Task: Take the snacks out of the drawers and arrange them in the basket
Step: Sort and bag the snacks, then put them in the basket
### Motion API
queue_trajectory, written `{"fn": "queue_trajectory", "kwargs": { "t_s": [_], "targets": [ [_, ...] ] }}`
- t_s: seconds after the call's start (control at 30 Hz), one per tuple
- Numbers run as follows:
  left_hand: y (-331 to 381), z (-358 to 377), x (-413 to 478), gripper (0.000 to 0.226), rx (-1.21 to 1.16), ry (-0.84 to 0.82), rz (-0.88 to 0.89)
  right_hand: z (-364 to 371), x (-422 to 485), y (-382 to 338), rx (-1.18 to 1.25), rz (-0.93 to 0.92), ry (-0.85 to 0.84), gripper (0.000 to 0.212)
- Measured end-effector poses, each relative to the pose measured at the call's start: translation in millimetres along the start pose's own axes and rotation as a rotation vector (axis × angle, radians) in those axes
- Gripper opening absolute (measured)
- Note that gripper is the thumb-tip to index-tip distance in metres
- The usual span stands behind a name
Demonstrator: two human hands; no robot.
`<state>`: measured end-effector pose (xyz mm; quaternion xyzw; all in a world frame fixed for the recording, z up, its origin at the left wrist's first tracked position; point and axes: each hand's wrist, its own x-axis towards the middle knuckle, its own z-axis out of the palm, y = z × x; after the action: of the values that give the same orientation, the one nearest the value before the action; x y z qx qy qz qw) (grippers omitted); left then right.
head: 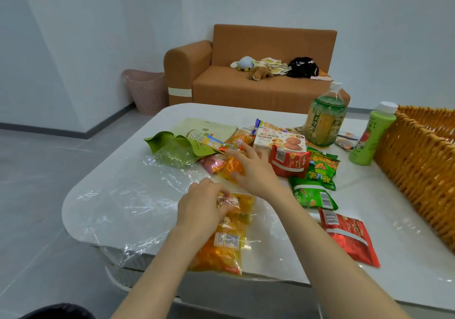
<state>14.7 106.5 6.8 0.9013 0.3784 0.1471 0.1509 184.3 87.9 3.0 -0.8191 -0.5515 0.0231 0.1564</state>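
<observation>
Yellow packet (222, 240) top pinched in left fingers (213, 188)

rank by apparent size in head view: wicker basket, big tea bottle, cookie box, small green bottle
1. wicker basket, partly cropped
2. big tea bottle
3. cookie box and small green bottle: look alike, not ranked

the basket (418, 171) runs off the right edge, inside unseen.
</observation>
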Motion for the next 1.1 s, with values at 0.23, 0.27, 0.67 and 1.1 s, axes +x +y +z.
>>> {"fn": "queue_trajectory", "kwargs": {
  "t_s": [0.23,0.27,0.67,1.1],
  "targets": [
    [-1.1,-4.8,3.2,0.033,-0.02,-0.025,-0.022,31.7,7.4,-4.9,-0.034,0.107,0.05,0.05],
    [-1.1,-5.1,2.7,0.033,-0.02,-0.024,-0.024,32.2,6.8,-3.6,-0.033,0.109,0.085,0.047],
    [2.7,-12.4,2.9,0.033,-0.302,-0.016,-0.094,-36.2,-31.1,8.9,0.414,-0.12,0.361,0.033],
    [48.3,-42.4,-39.4,0.03,-0.916,-0.119,0.07,-102.0,-152.3,15.1,1.155,0.087,-0.156,0.048]
  ]
}}
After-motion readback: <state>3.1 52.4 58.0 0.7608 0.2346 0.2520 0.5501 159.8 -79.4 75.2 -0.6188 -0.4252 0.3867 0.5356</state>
